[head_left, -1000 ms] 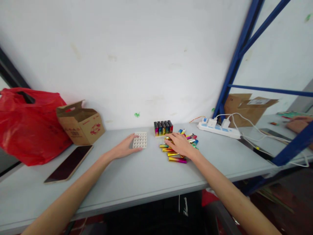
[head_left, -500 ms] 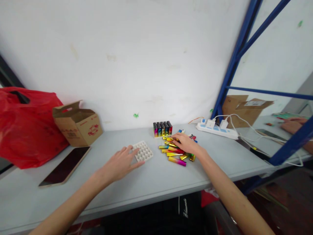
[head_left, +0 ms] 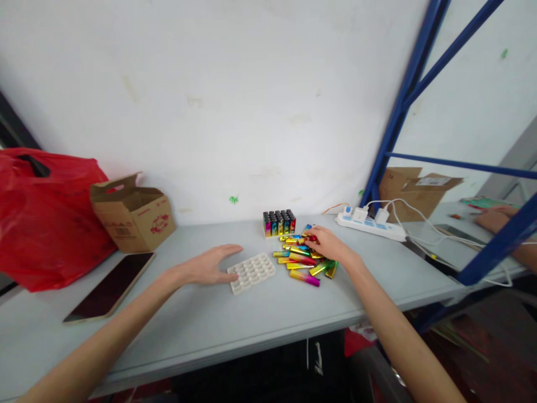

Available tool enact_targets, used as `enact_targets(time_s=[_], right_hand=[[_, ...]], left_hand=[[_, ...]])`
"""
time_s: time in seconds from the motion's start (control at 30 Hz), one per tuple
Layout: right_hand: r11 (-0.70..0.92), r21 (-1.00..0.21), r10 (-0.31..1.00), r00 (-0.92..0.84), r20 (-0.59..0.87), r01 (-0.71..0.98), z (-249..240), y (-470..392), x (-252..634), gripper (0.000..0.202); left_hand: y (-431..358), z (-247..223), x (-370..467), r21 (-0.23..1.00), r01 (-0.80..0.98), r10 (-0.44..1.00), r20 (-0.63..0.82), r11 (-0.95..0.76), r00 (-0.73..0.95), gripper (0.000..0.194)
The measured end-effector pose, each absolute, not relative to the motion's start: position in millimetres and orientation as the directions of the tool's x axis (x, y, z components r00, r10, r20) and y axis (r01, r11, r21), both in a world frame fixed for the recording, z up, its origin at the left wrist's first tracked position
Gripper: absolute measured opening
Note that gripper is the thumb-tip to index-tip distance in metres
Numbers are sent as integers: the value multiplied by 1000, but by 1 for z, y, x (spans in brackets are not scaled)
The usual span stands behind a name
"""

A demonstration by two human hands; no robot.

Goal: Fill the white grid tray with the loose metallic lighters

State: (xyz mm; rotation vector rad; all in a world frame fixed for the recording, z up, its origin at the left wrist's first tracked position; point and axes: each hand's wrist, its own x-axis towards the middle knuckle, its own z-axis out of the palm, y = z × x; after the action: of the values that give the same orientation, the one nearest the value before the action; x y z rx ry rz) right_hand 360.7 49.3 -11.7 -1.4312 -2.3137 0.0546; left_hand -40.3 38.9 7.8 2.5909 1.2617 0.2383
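Note:
A white tray point(head_left: 253, 272) with rows of round holes lies on the table. At its left end is my left hand point(head_left: 212, 265), thumb and fingers spread wide, the thumb at the tray's near left corner. Right of the tray, shiny metallic lighters point(head_left: 302, 259) in gold, red, green, blue and purple lie in a loose heap. My right hand point(head_left: 329, 244) is at the top of this heap, its fingers curled down on a red lighter point(head_left: 311, 239); the fingertips are partly hidden. Behind the heap, a block of upright lighters point(head_left: 279, 223) with black tops stands in rows.
On the left are a red plastic bag point(head_left: 50, 218), an open cardboard box point(head_left: 138, 215) and a phone point(head_left: 109, 286). At the right lies a white power strip point(head_left: 371, 225) with plugs and cables, beside a blue metal frame point(head_left: 394, 123). Another person's hand point(head_left: 497, 219) shows beyond it.
The white tray has turned and now lies slantwise, nearer the heap. My left hand has opened wider at its left end. My right hand has shifted slightly right, its fingers curling over the heap.

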Motion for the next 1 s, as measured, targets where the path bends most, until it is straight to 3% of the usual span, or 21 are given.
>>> enact_targets(time_s=[0.2,0.37,0.5,0.7,0.87,1.0], right_hand=[[482,-241,856,-394,335,843,-16,53,358,19],[493,-292,822,-328,466,820,-18,53,358,23],[477,-405,795,-187,577,780,-12,51,356,31],[408,-623,861,-54,506,667,-8,49,350,40],[346,-888,928,27,371,302,-4,55,327,46],[334,-942,939,-87,331,23,13,59,295,50]], left_hand=[[-2,-9,-49,296,795,848,194,-530,493,69],[-29,-16,-33,219,824,848,242,-522,473,82],[-42,-18,-17,186,840,842,305,-510,444,78],[-29,-20,-8,260,818,851,272,-514,449,66],[14,-5,-16,290,731,782,121,-617,612,70],[42,6,-17,326,664,707,16,-672,707,76]])
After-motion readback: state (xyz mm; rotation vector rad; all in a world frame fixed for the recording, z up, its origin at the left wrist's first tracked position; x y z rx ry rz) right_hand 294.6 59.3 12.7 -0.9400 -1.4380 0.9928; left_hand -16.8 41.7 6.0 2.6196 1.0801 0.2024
